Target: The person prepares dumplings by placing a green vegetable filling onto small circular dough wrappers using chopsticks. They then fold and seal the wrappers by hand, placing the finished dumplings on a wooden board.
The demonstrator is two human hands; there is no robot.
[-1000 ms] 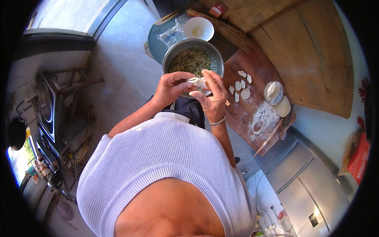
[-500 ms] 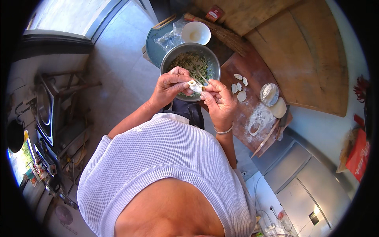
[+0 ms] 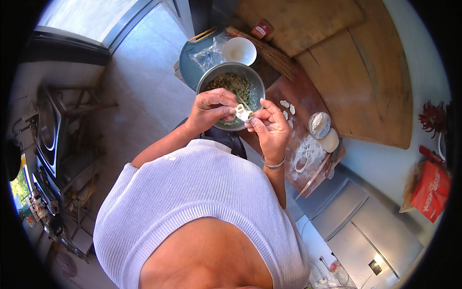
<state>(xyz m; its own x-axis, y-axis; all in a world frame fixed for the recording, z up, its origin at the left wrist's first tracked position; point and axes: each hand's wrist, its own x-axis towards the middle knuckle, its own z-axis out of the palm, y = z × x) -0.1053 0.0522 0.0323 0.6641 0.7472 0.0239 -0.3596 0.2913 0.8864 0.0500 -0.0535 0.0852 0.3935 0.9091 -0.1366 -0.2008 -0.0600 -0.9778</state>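
A partly closed dumpling [image 3: 243, 113] of pale dough is held up between my two hands, its middle pinched and its ends still showing openings. My left hand [image 3: 208, 111] pinches one side with thumb and fingertips. On the other side, the thumb and fingers of my right hand [image 3: 271, 129] grip it, the index finger raised. Just beyond and below them is a large metal bowl [image 3: 260, 86] of chopped green and brown filling [image 3: 230, 83]. A thin utensil [image 3: 242, 102] rests in it, partly hidden by my hands.
At right, a floury wooden board [image 3: 301, 94] carries dough pieces [image 3: 285, 103], a small bowl of flour [image 3: 319, 124], a dough round [image 3: 329, 140] and a long thin stick [image 3: 314, 179]. A white bowl [image 3: 239, 50] and clear plastic bag [image 3: 210, 57] lie beyond the metal bowl.
The dumpling has turned a little between my fingers, and its pinched middle shows more. My right index finger has lifted. The whole view has shifted slightly, hiding some dough pieces behind my right hand.
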